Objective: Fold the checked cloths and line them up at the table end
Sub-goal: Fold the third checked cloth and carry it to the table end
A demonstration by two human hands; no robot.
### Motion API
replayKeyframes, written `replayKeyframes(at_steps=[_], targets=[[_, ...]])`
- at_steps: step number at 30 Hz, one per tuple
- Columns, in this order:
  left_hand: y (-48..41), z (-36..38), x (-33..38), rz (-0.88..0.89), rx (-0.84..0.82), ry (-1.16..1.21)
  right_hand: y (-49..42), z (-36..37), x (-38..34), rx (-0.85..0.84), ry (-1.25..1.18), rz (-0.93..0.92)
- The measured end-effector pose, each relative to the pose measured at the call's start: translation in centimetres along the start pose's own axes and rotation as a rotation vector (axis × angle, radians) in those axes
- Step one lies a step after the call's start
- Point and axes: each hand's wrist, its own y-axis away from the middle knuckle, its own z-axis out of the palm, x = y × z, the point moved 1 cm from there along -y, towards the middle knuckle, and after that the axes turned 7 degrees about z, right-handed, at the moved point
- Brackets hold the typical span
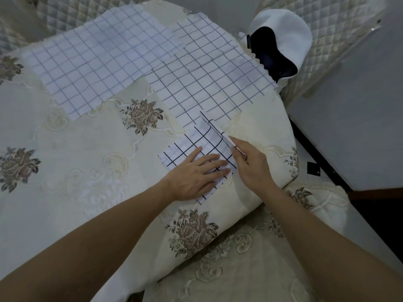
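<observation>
Far end crowded, open ground on our left.
We find bare tablecloth (pixel 65 149) running wide to the left of the left hand (pixel 194 175), with room to pass. Two spread cloths fill the far end: the left cloth (pixel 91 59) and right cloth (pixel 209 73) overlap, and the latter reaches the right edge. The small cloth (pixel 196 144) lies just short of them under the flat left hand, its raised edge pinched by the right hand (pixel 250 164). Only a narrow strip is left to the edge there. A white bundle (pixel 283 35) on a chair (pixel 340 29) blocks the far right corner.
</observation>
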Motion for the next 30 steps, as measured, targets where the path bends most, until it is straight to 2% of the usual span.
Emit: replayKeyframes(at_steps=[5, 10, 14, 21, 27, 30], targets=[[0.1, 0.6, 0.2, 0.009, 0.031, 0.031, 1.3, 1.2, -0.8, -0.065, 0.008, -0.071], [-0.1, -0.1, 0.5, 0.014, 0.053, 0.018, 2.7, 2.6, -1.5, -0.059, -0.011, -0.032], [1.6, -0.3, 1.5, -0.062, 0.074, -0.003, 3.0, 2.7, -1.1, -0.064, 0.047, -0.058], [3.2, -0.1, 1.4, -0.091, 0.016, -0.032, 3.2, 3.7, -1.2, -0.067, 0.077, -0.075], [3.4, -0.1, 2.0, -0.07, 0.153, -0.008, 4.6, 5.3, -1.4, -0.046, 0.218, -0.106], [3.5, -0.1, 2.0, -0.083, 0.138, 0.001, 5.4, 6.7, -1.8, -0.037, 0.318, -0.18]])
